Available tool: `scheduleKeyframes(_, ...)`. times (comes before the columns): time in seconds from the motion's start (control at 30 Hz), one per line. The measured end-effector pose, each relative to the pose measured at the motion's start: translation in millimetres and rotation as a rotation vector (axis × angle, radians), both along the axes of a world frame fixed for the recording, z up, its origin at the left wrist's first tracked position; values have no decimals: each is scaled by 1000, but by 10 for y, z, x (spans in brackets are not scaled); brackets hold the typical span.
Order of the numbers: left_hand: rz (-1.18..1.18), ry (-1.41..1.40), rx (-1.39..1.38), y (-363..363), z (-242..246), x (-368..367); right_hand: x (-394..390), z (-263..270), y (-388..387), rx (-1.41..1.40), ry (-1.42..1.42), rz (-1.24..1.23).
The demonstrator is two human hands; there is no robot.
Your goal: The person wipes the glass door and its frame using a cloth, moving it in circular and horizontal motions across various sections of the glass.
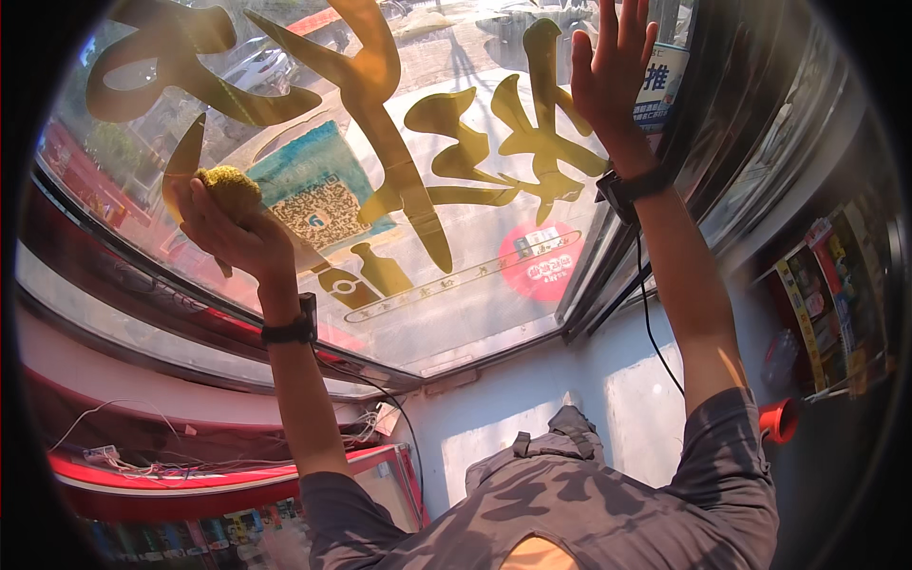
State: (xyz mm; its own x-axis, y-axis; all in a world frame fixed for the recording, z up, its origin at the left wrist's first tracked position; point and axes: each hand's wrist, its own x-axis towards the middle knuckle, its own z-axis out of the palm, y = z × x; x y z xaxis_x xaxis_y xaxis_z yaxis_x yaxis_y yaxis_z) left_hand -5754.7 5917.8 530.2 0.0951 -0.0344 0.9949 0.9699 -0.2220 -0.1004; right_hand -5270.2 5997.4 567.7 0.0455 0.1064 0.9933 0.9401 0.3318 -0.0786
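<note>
A crumpled yellow cloth or sponge [229, 189] is gripped in my left hand [231, 231], raised at the left against a large glass window [456, 235]. My right hand [616, 78] is spread with fingers apart near the window's right edge and holds nothing. Large gold characters [399, 135] are stuck on the glass between my hands. Beside my left hand is a blue sticker with a printed code [313, 206]. A round pink sticker [539, 274] sits lower on the pane. Each wrist wears a black strap with a device and a cable.
A dark window frame [605, 285] runs along the right and bottom of the glass. At lower left stands a red-edged display case [214, 484] with loose white cables on top. Shelves of packaged goods [819, 306] and a red tube [778, 420] are at the right.
</note>
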Motion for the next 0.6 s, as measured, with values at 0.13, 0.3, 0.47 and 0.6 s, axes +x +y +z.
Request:
scheduleKeyframes(0.13,39,10,33,101,-349,196,34,13,3,23,6,6)
scheduleKeyframes(0.3,-81,208,-272,17,-1638,226,25,19,-3,13,-4,-10)
scheduleKeyframes(0.47,-117,478,-527,-67,-1804,-98,21,-13,-42,-6,-8,9)
scheduleKeyframes(0.6,-30,101,-244,-27,-1020,-190,75,-24,-19,-14,-20,-36)
